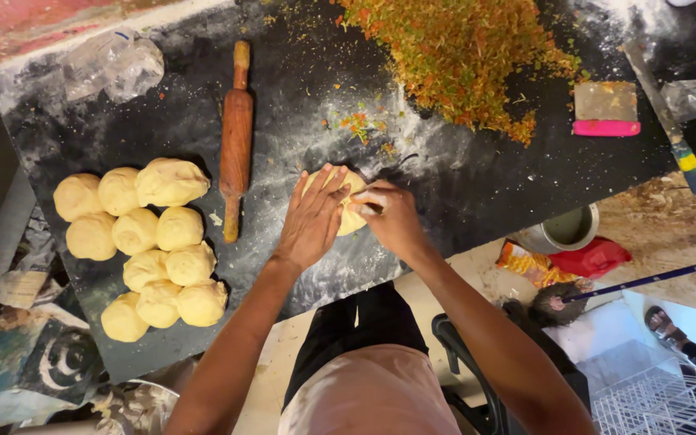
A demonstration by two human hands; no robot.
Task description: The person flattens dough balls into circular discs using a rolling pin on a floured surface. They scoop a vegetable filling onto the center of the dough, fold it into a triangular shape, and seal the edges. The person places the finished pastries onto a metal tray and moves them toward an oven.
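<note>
A flattened round of pale yellow dough [351,219] lies on the floured black slab [300,105] in front of me. My left hand [312,216] rests flat on its left half, fingers spread. At the dough's right edge my right hand [390,216], dusted with flour, has its fingers bent and pressing or pinching the rim. Most of the dough is hidden under the two hands. A wooden rolling pin [236,138] lies just left of my left hand, pointing away from me.
Several yellow dough balls [148,246] are bunched at the slab's left end. A heap of chopped orange and green vegetables [457,56] sits at the far side. A pink-edged scraper [606,109], a long blade [664,117], crumpled plastic [114,64] and a metal pot [564,229] lie around.
</note>
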